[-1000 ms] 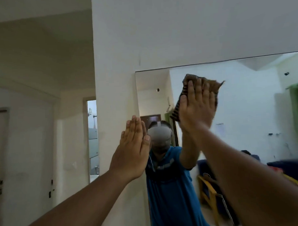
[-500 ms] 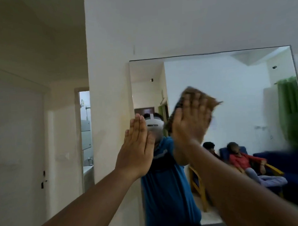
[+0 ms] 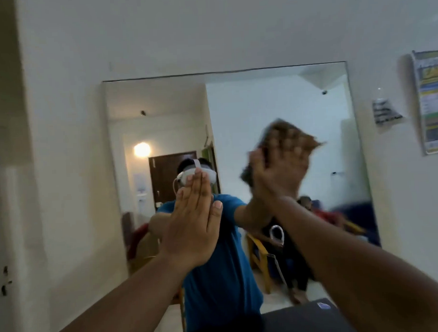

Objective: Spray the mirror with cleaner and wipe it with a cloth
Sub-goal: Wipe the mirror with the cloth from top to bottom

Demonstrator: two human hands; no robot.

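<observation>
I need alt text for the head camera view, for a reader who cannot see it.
A person's right hand presses a brown cloth flat against a wall mirror, blurred as if wiping. The left hand is raised flat and open, in front of the mirror's left part. A poster hangs on the wall at right.

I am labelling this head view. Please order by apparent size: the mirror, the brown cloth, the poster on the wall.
1. mirror, by far the largest.
2. poster, though cut off by the frame edge.
3. brown cloth, blurred and partly behind the right hand, so its place after the poster is unsure.
</observation>
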